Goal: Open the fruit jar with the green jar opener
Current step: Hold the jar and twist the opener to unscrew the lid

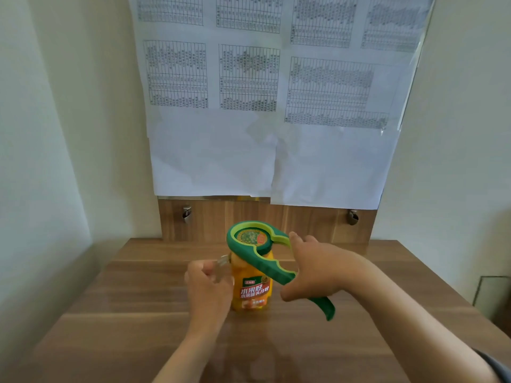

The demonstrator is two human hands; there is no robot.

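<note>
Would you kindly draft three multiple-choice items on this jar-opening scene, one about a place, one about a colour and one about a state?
1. Where does the large ring of the jar opener sit?
A. flat on the table
B. around the jar's lid
C. hung on the wall

2. What colour is the fruit inside the jar?
A. yellow-orange
B. purple
C. white

3. What is the state of the lid?
A. lying on the table
B. held up in the left hand
C. on the jar

Answers:
1 B, the green ring circles the lid on top of the jar.
2 A, yellow-orange fruit shows through the clear wall.
3 C, the lid sits on the jar's mouth while the right hand holds the opener's handle and the left hand steadies the jar.
</note>
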